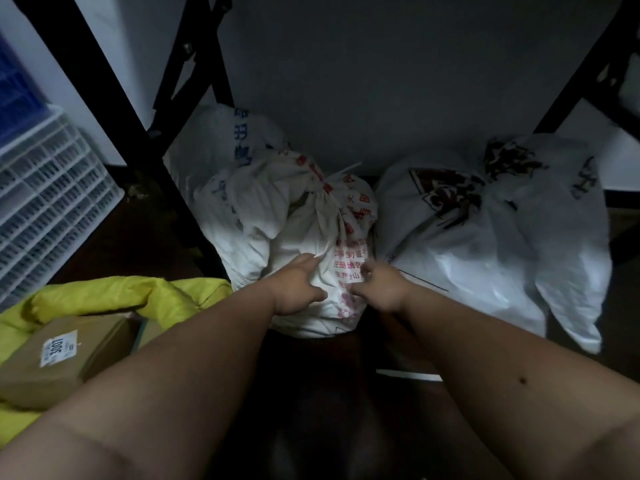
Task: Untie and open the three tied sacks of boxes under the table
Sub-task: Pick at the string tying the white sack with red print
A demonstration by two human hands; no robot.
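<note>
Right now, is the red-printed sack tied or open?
Tied. The red-printed sack has its neck cinched by a white tie; both hands rest lower down.
</note>
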